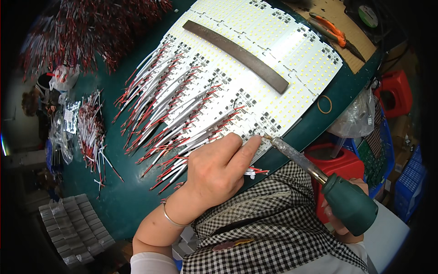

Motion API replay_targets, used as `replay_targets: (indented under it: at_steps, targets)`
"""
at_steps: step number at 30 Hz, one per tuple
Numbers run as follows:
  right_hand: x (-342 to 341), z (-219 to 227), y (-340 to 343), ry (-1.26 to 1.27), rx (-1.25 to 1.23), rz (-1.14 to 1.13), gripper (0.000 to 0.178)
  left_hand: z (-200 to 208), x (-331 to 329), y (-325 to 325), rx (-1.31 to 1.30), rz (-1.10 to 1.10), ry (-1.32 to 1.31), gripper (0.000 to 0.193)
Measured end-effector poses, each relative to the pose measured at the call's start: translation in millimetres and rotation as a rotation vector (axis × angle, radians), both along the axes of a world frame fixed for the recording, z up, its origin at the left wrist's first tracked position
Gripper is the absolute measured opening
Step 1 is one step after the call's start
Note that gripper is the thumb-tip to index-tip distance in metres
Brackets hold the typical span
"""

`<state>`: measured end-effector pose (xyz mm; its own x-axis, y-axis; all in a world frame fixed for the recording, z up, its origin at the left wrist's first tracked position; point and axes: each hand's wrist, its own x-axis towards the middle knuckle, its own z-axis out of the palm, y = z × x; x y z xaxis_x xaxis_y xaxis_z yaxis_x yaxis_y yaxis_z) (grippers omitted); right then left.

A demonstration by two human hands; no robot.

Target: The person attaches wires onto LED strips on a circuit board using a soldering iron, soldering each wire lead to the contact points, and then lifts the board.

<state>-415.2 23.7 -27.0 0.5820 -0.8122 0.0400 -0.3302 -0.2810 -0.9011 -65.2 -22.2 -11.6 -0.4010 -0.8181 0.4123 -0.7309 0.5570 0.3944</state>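
Note:
My left hand (216,166) is closed at the near edge of a white LED circuit board panel (315,59), its index finger and thumb brought together by the small solder pads. Red and white wire ends (258,172) stick out beside its curled fingers; the grip itself is hidden. A soldering iron (301,160) with a green handle is held in my right hand (349,205), mostly hidden behind that handle. The iron's tip meets the board right at my left fingertips. Rows of red and white wires (169,105) are attached along the panel's left part.
A dark curved bar (237,55) lies across the panel. Orange-handled pliers (333,32) rest on cardboard at the far right. Loose wire bundles (91,132) lie on the green table (118,196) at left, with a big heap (91,32) behind. Red stools (397,91) and blue crates (410,178) stand right.

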Motion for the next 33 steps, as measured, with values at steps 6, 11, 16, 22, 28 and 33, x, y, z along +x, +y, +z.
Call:
replay_targets:
  at_steps: [6, 11, 16, 22, 28, 33]
  targets:
    - [16, 14, 19, 0.178, -0.235, -0.166, 0.039, -6, -4, -3, -0.099, 0.016, 0.043, 0.039]
    - [-3, 24, 37, -0.002, -0.029, -0.516, 0.062, -1, -4, -2, -0.085, 0.02, 0.034, 0.038]
    - [-9, 34, 32, 0.378, -0.181, -0.338, 0.066, 15, -7, 0, 0.095, 0.009, 0.009, 0.039]
    - [33, 30, 17, -0.418, 0.173, -0.621, 0.065, 22, 3, -7, -0.131, 0.048, -0.021, 0.041]
    - [26, 25, 11, -0.44, 0.13, -0.476, 0.071, 35, 0, -11, 0.095, 0.152, 0.155, 0.041]
    - [29, 21, 10, -0.484, 0.137, -0.52, 0.071, 20, -4, -12, 0.267, 0.14, 0.187, 0.043]
